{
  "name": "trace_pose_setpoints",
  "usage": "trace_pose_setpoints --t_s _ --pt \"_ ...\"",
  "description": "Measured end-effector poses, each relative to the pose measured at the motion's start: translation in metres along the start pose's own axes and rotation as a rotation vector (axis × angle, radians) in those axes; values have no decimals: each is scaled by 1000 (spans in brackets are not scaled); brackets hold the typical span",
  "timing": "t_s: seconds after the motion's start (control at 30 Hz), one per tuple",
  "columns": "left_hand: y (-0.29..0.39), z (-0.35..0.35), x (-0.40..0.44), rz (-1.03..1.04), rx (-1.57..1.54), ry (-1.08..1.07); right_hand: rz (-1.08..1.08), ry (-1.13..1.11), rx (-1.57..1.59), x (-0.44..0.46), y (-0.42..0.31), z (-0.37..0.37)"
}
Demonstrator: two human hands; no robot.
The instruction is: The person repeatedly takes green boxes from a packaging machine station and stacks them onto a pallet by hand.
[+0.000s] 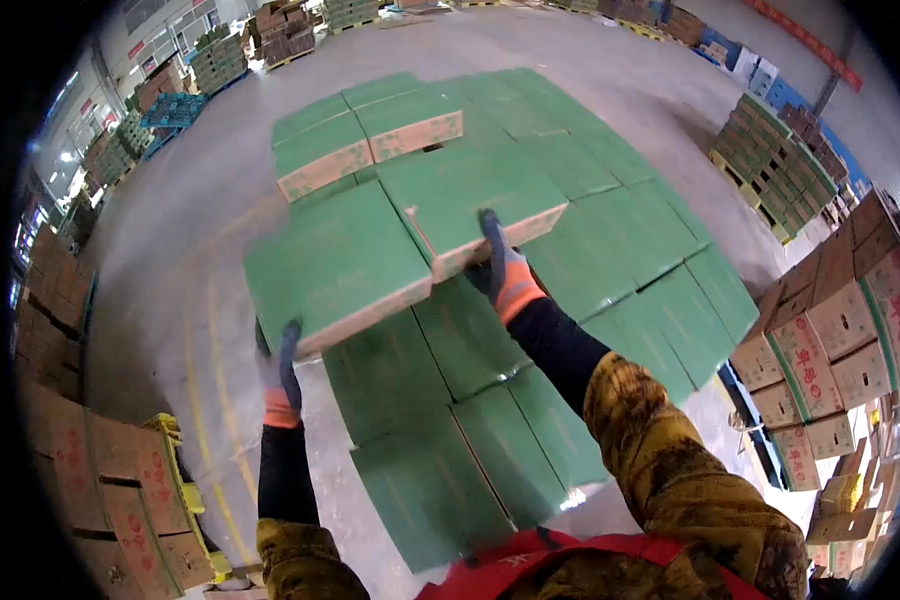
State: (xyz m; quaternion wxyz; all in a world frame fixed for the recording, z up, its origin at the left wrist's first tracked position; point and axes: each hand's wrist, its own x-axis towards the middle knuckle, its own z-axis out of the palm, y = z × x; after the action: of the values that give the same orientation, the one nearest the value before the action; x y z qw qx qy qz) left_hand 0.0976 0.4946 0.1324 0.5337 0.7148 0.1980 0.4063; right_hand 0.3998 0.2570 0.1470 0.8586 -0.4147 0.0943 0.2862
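Note:
Two green-topped cardboard boxes lie side by side on the upper layer of a stack. My left hand, in a grey and orange glove, grips the near left corner of the left cardboard box. My right hand, gloved alike, is closed on the front edge of the right cardboard box, its thumb on the green top and its other fingers partly hidden below. The two boxes touch or nearly touch along a narrow seam. Beneath and around them is the lower layer of green boxes.
More green boxes sit raised at the stack's far left. Brown cartons stand at the lower left and other cartons at the right. Loaded pallets and a blue pallet pile stand farther off. Yellow lines mark the floor.

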Motion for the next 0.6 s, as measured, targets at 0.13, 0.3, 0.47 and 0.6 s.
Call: trace_pose_setpoints --t_s 0.13,0.3,0.47,0.6 --pt "-83 0 111 -30 -64 -6 -36 22 -182 98 16 58" --pt "-144 20 200 -223 -123 9 10 -58 -459 173 3 85" --pt "-237 24 244 -356 -231 116 118 -243 -646 191 -17 81" --pt "-177 52 243 -464 -318 120 98 -378 -584 193 -22 71"
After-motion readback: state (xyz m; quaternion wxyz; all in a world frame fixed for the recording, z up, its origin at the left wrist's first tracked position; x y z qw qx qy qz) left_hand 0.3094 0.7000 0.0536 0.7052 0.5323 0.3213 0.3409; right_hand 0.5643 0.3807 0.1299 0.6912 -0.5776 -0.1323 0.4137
